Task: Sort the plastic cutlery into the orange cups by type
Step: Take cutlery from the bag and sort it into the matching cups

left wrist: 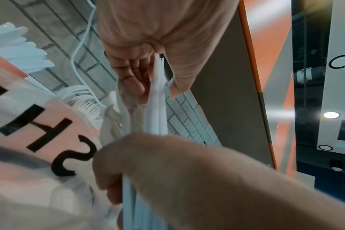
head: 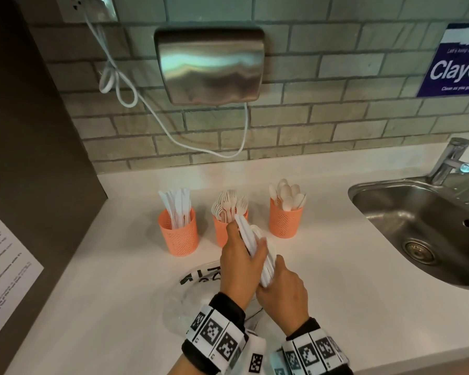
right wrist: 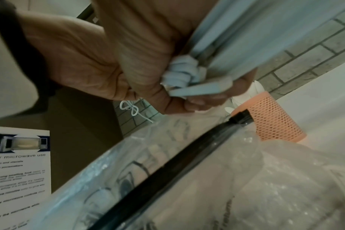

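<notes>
Both hands hold one bundle of white plastic cutlery (head: 255, 247) above the white desk (head: 349, 280), just in front of the middle orange cup (head: 221, 234). The left hand (head: 237, 269) wraps the upper part of the bundle: its fingers (left wrist: 132, 80) are curled against one side and the thumb presses the other, so the flat white pieces are pinched between them. The right hand (head: 283, 296) grips the lower end, fingers (right wrist: 199, 101) closed tightly round the handle tips, which stick out past the knuckles in the right wrist view. The bundle tilts, its top leaning toward the middle cup. Which type of cutlery it is I cannot tell for sure; the pieces look long and flat.

Three orange mesh cups stand in a row near the tiled wall. The left cup (head: 179, 234) holds knives (head: 176, 207), the middle cup holds forks (head: 229, 203), and the right cup (head: 285, 220) holds spoons (head: 287, 194).

A crumpled clear plastic bag (head: 190, 301) with black lettering lies on the desk under the wrists. A steel sink (head: 417, 226) with a tap (head: 450, 161) sits to the right, and a white cable (head: 114, 77) hangs on the wall
</notes>
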The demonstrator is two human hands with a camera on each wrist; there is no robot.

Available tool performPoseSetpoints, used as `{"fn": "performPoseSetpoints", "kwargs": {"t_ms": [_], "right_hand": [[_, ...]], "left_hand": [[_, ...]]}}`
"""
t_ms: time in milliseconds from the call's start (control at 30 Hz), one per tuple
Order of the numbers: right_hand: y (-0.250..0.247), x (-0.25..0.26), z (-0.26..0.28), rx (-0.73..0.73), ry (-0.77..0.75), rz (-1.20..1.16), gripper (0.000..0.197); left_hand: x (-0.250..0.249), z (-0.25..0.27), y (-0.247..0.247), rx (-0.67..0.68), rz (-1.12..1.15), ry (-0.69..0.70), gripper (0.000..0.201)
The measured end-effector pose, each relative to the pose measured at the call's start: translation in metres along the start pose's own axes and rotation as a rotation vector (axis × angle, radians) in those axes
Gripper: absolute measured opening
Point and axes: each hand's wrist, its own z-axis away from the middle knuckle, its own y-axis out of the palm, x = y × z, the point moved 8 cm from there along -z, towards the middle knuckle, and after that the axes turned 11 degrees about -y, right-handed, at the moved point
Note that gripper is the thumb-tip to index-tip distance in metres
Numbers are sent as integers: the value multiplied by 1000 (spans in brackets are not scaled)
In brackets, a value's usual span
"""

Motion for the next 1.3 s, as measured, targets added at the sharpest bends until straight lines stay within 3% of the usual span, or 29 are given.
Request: {"fn": "performPoseSetpoints", "kwargs": {"t_ms": [167,333,500,733,867,967,1100,1200,1300], "right_hand": [[4,-6,-3,18,-13,-73,37],[4,-10,3,25,-57,-195,28],[2,-14,0,3,-96,-251,25],[8,-20,-1,52,-25,-417,29],[3,-24,-6,27,-8,-403,20],[-3,-20,-7,15,-43,-315,21],[-3,-11,-3,79,-108,-136,28],[-3,-9,1,127,-148,-41,30],[-4,-9,5,164,-174,33,31]], "left_hand": [[-7,2,3,-26,-6,52,34],[-20,-10,-10,-119,244,72,18],[-12,-23,-12,-104,515,-70,23],[7,-38,-41,-167,908,-354,9],[9,-36,-54,-62,666,-357,20],[-3,-26,-47,14,272,-162,23],[-16,-16,-22,212,-40,39,4],[-12,-20,-12,310,-226,64,17],[-7,-23,-9,370,-340,34,17]]}}
